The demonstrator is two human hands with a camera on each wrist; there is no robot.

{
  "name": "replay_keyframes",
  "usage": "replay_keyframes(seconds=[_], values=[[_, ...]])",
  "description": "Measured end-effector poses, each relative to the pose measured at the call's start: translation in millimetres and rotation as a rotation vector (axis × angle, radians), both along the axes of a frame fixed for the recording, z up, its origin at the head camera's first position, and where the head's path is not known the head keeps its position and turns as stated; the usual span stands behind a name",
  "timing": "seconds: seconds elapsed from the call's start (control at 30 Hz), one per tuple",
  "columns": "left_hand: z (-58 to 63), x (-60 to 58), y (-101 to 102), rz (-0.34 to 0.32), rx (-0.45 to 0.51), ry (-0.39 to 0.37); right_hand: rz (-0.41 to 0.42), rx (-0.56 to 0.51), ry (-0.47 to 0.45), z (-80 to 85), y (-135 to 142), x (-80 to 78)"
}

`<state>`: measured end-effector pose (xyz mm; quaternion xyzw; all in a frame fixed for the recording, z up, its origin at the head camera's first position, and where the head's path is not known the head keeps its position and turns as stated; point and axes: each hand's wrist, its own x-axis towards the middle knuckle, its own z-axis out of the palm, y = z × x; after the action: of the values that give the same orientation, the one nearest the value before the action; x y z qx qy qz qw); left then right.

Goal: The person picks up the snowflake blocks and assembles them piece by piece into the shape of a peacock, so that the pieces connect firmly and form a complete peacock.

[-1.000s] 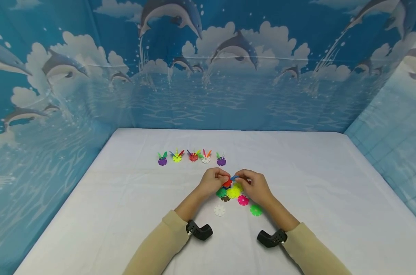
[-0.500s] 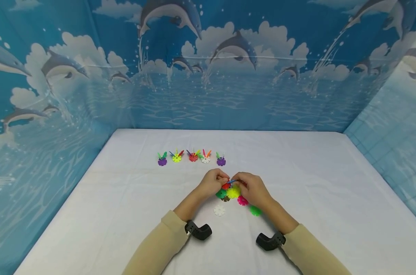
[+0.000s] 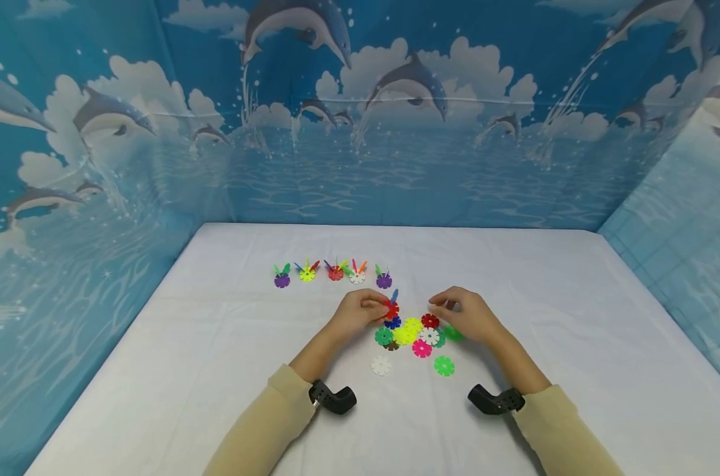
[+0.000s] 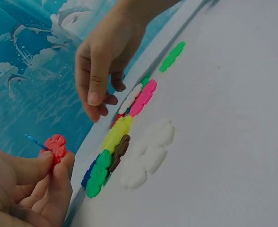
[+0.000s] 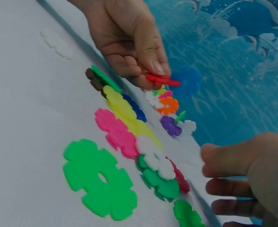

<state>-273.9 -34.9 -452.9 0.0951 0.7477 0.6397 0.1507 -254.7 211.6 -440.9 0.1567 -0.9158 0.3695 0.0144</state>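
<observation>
I'm judging this to be a joining step: a blue disc [image 3: 394, 297] is jutting out at twelve o'clock from a red disc [image 3: 392, 309], which my left grip [image 3: 358, 309] is pinching between ten and eleven o'clock of the loose discs [image 3: 403, 336]. My right grip [image 3: 468, 316] is hovering at two o'clock of them, thumb and fingers apart, holding nothing. On the bench [image 3: 544, 297], five joined pieces [image 3: 335, 273] are lining up toward ten o'clock. Since those seem to be carrying several discs each, I'm expecting to be needing another loose disc, aligned slot to slot.
</observation>
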Motion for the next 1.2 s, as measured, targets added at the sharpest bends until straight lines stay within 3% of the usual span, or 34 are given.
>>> replay_keyframes(seconds=[0.1,0.2,0.4,0.6,0.7,1.2], values=[[-0.9,3.2,-2.5,0.029,0.105,-0.061,0.065,0.073,-0.069,0.2,6.7,-2.7],[-2.4,6.7,-3.2,0.029,0.176,-0.06,0.119,0.088,-0.127,0.8,6.4,-4.2],[-4.9,11.2,-3.6,0.041,0.233,-0.038,0.116,-0.008,-0.182,3.7,-0.4,-1.8],[-4.4,14.3,-3.8,0.056,0.234,-0.031,0.054,-0.254,-0.078,1.7,-14.7,4.0],[-5.8,14.1,-1.6,0.04,0.231,-0.016,0.043,-0.311,-0.015,0.7,-24.9,7.7],[-6.2,15.7,2.9,-0.024,0.193,0.018,0.072,-0.173,0.201,-2.2,-39.9,14.8]])
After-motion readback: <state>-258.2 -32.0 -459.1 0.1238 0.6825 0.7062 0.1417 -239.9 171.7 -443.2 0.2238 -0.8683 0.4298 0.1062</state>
